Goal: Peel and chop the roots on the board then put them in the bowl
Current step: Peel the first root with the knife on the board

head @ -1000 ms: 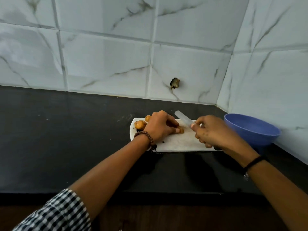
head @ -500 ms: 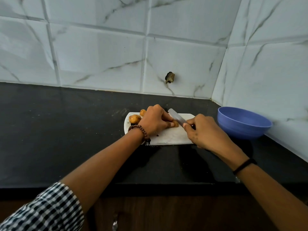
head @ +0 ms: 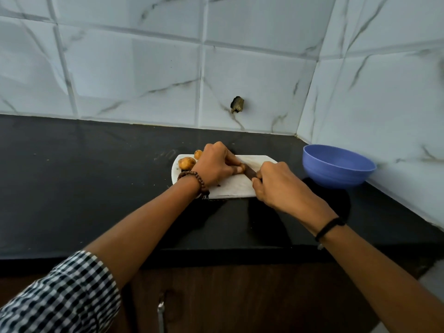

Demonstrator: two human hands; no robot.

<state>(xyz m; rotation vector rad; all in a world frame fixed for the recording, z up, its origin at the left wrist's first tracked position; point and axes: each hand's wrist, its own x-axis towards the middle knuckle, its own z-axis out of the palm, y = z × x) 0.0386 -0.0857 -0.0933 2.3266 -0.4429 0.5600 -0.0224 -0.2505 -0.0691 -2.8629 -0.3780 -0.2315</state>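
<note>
My left hand (head: pixel 216 165) lies over a small yellow-brown root (head: pixel 241 168) on a white chopping board (head: pixel 236 188). Its fingers (head: pixel 231 161) curl down round the root, pinning it flat so that it cannot roll under the blade. My right hand (head: pixel 276 185) is closed tight round the handle of a knife (head: pixel 249 173). The handle is hidden inside my fist. Only the dark blade shows, slanting across to meet the bare end of the root, just beside my left fingertips. I judge this to be the chopping step, but I cannot tell whether this root is peeled.

Two spare roots, a larger (head: pixel 187 162) and a smaller (head: pixel 198 154), sit at the far left corner of the board beyond my left wrist, out of the knife's way.

A blue bowl (head: pixel 336 167) stands on the black bench (head: pixel 96 179) to the right of the board, apart from it and close to the tiled wall. That is my knife side, handy for moving cut pieces across. I see no pieces in the bowl.

I can read no brand, label or writing on the board, knife, bowl or tiles.
</note>
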